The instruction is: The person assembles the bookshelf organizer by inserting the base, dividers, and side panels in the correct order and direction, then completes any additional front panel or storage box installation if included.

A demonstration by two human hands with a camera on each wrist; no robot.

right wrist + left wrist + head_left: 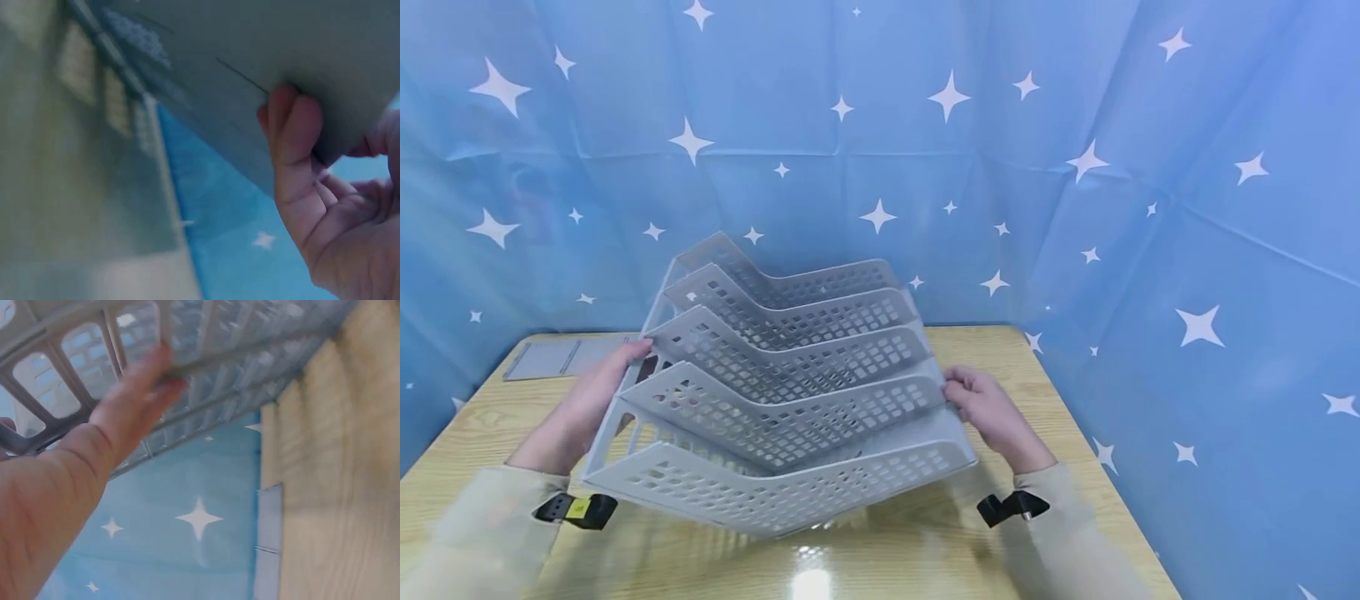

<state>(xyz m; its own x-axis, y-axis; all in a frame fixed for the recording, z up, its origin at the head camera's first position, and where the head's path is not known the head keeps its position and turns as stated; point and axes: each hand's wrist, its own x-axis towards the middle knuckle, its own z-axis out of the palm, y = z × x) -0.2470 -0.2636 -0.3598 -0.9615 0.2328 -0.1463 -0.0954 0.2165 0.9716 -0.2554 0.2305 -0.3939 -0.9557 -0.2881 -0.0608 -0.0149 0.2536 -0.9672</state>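
A light grey plastic file rack [782, 408] with several perforated dividers is held tilted above the table. At its left side my left hand [587, 400] grips the slatted frame; in the left wrist view, fingers [134, 381] lie along the slats [109, 347]. My right hand [992, 408] holds the opposite edge. Seen from the right wrist, curled fingers [297, 125] press the smooth outer panel [219, 94], with the thumb side of the hand around the panel's corner. Part of the left thumb is hidden.
Beneath the rack is a wood-grain table [1037, 483]. Flat grey panels [565, 357] lie at its back left corner. A blue curtain [880, 158] with white stars hangs behind and along the right side.
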